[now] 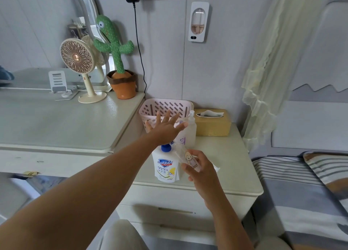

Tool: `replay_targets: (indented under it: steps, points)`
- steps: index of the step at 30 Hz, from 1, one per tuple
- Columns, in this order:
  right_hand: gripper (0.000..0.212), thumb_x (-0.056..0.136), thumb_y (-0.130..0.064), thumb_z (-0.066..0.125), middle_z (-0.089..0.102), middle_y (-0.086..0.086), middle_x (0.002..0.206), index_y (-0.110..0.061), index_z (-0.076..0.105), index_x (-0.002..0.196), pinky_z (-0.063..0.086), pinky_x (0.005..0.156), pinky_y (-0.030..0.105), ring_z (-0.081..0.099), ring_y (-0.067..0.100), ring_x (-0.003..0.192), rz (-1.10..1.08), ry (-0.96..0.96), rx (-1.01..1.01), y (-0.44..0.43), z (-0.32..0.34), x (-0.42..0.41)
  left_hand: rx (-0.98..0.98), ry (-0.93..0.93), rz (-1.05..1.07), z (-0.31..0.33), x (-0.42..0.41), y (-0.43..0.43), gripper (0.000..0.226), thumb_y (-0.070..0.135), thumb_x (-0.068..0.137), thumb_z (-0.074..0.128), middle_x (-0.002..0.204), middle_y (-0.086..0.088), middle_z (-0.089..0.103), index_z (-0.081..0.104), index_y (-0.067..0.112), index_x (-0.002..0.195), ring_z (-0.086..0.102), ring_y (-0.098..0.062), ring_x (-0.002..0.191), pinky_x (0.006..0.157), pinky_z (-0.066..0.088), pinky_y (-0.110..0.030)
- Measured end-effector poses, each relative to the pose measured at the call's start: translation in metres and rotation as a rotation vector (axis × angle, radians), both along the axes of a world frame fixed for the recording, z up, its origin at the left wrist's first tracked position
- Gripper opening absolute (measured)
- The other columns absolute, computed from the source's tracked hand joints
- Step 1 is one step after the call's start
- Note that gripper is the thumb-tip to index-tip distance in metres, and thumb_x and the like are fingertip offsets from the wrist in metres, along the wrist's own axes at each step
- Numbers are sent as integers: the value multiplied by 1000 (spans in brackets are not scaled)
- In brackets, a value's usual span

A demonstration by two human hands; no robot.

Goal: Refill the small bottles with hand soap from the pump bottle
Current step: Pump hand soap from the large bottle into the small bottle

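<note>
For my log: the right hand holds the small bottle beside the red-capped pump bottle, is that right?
No: the head view shows the pump bottle has a blue cap, not red. The right hand does hold the small bottle beside it.

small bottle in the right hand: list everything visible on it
The small bottle is slim and clear, plastic by the look, with a cartoon child printed on its side. No cap shows on it, and its fill level cannot be told. It is tilted, its upper end leaning left toward the blue pump head of the pump bottle. It is in the grip of the right hand above the nightstand.
</note>
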State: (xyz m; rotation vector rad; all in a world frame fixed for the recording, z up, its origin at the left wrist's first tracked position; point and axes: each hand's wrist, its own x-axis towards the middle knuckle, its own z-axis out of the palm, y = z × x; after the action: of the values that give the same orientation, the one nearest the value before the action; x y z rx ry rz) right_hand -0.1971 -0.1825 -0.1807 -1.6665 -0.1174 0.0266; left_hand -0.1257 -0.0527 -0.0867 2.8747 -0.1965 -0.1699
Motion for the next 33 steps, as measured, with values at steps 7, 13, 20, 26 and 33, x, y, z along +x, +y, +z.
replay_targets:
  steps: [7,13,20,26,33]
  points:
    - [35,86,-12,64,61,-13,106,-27,53,116,46,63,12,59,-2,82,-6,14,-2,3,-8,-1,-62,15,58,-19,6,4,54,48,101,17,159,1,-3,8,29,150,-14,-20,144,109,-16,-49]
    - [33,87,-15,64,62,-13,106,-28,53,116,47,62,12,59,-7,77,8,12,18,1,-4,-1,-64,9,70,-9,8,3,56,52,99,16,158,3,-6,10,30,150,-16,-19,143,105,-22,-49]
    - [32,87,-13,64,60,-18,102,-29,52,112,45,62,10,59,-3,77,-4,10,3,3,-4,-1,-104,7,105,-30,22,10,56,58,96,17,159,6,-5,13,38,148,-14,-21,144,106,-18,-57]
    - [32,87,-15,64,61,-16,102,-29,52,113,45,62,11,58,-2,77,0,12,2,1,-1,-2,-94,11,141,-34,34,9,66,69,89,17,158,8,-6,12,40,148,-16,-22,144,106,-16,-65]
    - [31,87,-14,64,61,-18,101,-30,52,112,45,63,12,58,-4,74,-11,0,-6,0,-3,-2,-9,-39,68,-25,21,4,56,55,98,14,158,4,-8,7,34,150,-17,-21,144,106,-19,-55]
